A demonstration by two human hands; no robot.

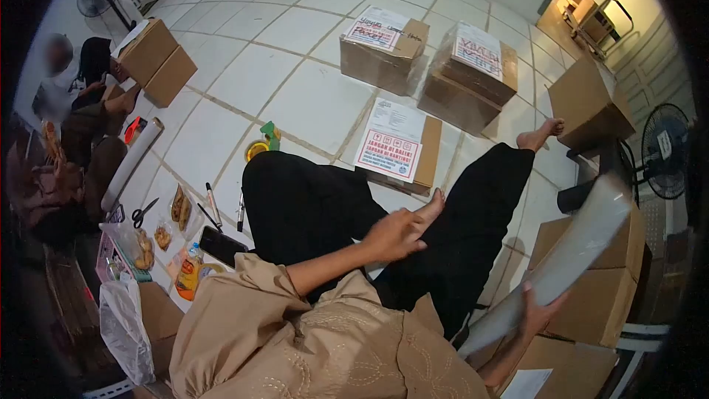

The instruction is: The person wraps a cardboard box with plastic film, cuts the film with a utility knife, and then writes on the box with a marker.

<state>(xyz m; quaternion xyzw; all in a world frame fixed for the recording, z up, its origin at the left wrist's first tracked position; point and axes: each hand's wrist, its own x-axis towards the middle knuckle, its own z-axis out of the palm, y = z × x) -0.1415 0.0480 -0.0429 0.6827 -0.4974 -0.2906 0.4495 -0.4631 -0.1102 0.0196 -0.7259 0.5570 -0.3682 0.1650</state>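
My right hand [538, 315] is wrapped round the lower part of a long roll of clear plastic film [565, 255]. The roll leans up to the right, and its upper end is a little blurred. Over my lap is my left hand [396, 236], empty, with its fingers loosely bent and partly apart. Just past it is my bare foot [430, 210]. In front of my legs sits a taped cardboard box [427, 149] with a red-printed white label [389, 140].
Two labelled boxes [382, 59] [467, 77] stand farther off. By my left side lie a phone [221, 246], scissors [145, 213], a tape roll [258, 149], snacks and an orange pouch [188, 275]. Cartons [591, 303] and a fan [665, 149] are at right. Another person sits at far left.
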